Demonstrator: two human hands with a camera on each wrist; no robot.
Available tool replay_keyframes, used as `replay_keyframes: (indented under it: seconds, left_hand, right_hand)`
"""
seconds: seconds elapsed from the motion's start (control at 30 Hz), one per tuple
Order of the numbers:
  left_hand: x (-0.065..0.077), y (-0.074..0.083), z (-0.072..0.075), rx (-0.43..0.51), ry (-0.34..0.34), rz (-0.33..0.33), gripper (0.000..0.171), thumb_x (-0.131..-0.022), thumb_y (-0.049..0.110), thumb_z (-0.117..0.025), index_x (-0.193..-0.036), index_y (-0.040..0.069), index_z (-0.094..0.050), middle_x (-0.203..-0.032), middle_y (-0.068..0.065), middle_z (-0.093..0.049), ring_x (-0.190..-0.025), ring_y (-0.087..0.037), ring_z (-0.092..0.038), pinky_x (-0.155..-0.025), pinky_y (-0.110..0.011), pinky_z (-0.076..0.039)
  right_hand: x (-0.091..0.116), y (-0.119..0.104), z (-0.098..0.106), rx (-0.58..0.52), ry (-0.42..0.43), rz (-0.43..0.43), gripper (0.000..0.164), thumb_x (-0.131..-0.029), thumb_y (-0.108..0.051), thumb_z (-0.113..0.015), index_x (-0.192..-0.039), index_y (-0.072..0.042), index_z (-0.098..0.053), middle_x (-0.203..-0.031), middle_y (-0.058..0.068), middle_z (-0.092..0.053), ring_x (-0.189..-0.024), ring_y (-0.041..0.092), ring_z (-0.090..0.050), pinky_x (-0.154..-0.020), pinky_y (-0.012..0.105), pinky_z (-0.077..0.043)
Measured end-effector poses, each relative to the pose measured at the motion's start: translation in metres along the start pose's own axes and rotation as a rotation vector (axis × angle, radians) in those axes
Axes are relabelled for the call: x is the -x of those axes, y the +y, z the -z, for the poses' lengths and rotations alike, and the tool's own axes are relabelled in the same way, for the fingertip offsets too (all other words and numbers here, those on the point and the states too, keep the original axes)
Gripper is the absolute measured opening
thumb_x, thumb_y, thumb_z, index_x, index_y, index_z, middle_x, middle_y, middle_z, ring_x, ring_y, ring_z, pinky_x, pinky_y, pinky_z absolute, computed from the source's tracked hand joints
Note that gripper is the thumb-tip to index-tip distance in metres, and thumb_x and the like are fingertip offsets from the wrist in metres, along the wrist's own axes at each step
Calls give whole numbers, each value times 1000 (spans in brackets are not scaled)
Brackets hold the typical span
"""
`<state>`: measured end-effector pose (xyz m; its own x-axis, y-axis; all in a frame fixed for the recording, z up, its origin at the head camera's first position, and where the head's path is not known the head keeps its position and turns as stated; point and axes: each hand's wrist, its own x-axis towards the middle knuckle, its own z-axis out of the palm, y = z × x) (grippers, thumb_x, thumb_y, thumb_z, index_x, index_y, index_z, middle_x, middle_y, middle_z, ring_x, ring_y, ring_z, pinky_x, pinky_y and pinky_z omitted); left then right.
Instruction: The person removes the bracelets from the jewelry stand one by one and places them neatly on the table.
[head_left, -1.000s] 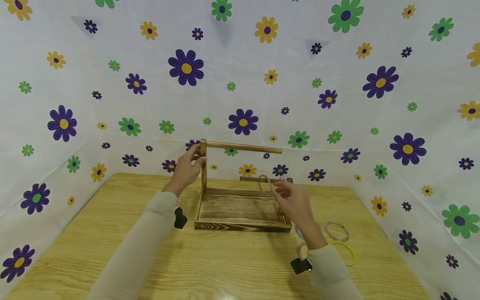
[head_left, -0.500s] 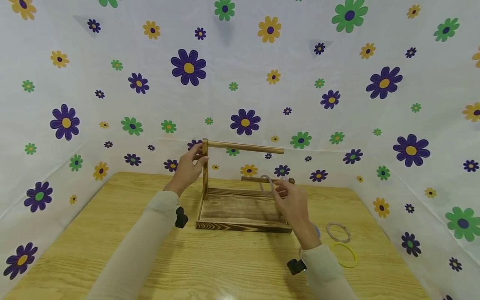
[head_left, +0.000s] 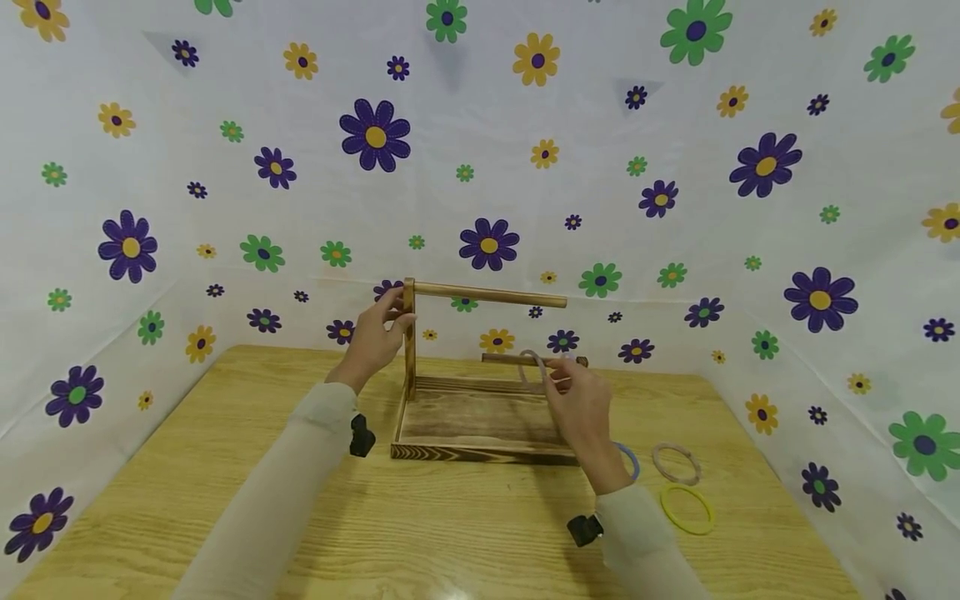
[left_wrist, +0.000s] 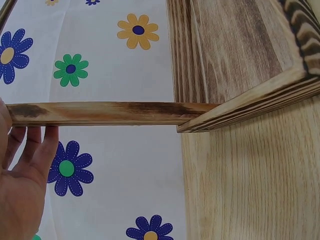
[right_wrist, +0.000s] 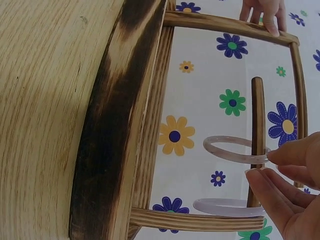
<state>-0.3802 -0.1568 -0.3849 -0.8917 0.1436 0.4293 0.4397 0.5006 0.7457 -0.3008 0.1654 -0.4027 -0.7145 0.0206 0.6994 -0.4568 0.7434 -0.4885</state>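
Observation:
A dark-grained wooden bangle stand (head_left: 480,456) has a tray base, a tall left post with a long upper rod (head_left: 491,294), and a shorter lower rod (head_left: 498,358) on its right side. My left hand (head_left: 372,337) grips the tall post (left_wrist: 115,114) near its top, fingers behind and thumb in front. Between thumb and fingertips, my right hand (head_left: 582,404) pinches a translucent pinkish bangle (right_wrist: 227,157), which encircles the lower rod partway along. Another pale lilac bangle (right_wrist: 205,207) is around that rod at its base, beside the short upright (right_wrist: 195,221).
Right of the stand, a blue bangle (head_left: 634,463), partly behind the right wrist, lies on the wooden table (head_left: 300,517). Near it are a beige bangle (head_left: 655,461) and a yellow bangle (head_left: 686,528). A flowered white cloth (head_left: 480,200) surrounds the table.
My right wrist and forearm have shifted slightly left, showing more of the blue and yellow bangles. The pinched bangle stays around the lower rod, and my left hand keeps its grip.

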Motion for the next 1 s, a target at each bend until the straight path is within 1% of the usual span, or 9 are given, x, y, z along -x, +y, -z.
replay_keyframes:
  seconds: [0.17,0.3,0.57,0.77,1.0]
  left_hand:
    - [1,1,0,6,0,-2,56,-110,21,-50,-160,5,-33,-140,-24,-54,-139,-45,-52,-107,-57,-53]
    - [1,3,1,7,2,-7,55,-110,21,-51,-160,4,-34,-139,-24,-54,-138,-45,-53,-107,-56,-53]
    - [1,3,1,10,0,1,55,-110,21,-51,-160,5,-34,-140,-23,-54,-138,-45,-54,-107,-56,-53]
    - [2,1,1,9,3,8,56,-110,21,-51,-161,6,-33,-140,-23,-54,-139,-45,-53,-107,-57,-53]
    - [2,3,1,14,-5,18,56,-110,24,-50,-161,7,-32,-142,-22,-53,-140,-45,-52,-108,-57,-52]
  right_hand:
    - [-1,-1,-3,0,-4,-37,13,-86,-4,-81,-97,1,-78,-80,19,-77,-67,32,-78,-59,45,-64]
    - [-3,-1,-4,3,-15,-58,13,-86,-5,-81,-97,1,-77,-81,19,-77,-69,33,-78,-60,46,-64]
    - [-4,2,-8,5,-3,-37,13,-85,-1,-80,-96,3,-76,-79,20,-76,-68,33,-78,-59,46,-64]
    - [-3,1,-10,-1,-6,-27,12,-85,-1,-79,-96,4,-76,-78,20,-77,-67,33,-78,-61,48,-64]
    - [-3,2,-13,-13,4,-25,11,-84,4,-78,-95,5,-75,-77,20,-76,-67,31,-77,-62,46,-64]
